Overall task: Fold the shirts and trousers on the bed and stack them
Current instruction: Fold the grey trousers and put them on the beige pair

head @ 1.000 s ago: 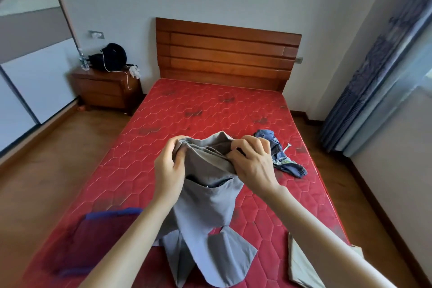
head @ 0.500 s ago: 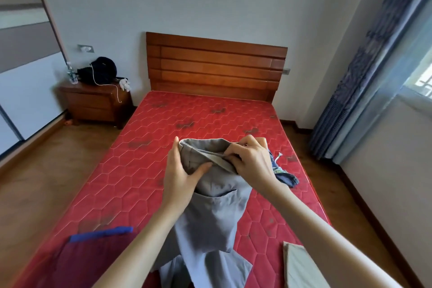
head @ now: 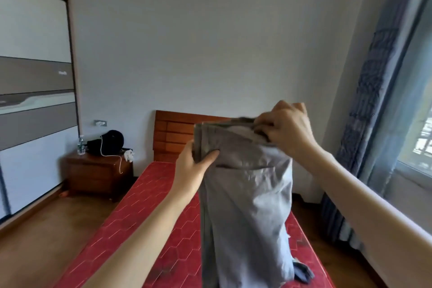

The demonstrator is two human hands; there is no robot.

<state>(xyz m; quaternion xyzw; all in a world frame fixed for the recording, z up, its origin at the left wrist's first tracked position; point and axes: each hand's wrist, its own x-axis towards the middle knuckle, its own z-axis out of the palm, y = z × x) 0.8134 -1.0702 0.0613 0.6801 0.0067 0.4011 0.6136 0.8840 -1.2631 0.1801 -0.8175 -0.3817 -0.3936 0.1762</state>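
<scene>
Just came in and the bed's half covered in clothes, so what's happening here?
A person is holding up grey trousers by the waistband over the red bed. The left hand grips one side of the waistband and the right hand pinches the other, so the legs hang down unfolded. A blue garment lies on the bed behind them.

Grey trousers (head: 245,194) — now lifted high off the red mattress (head: 149,213), hanging full-length from both hands — view tilted upward.
</scene>
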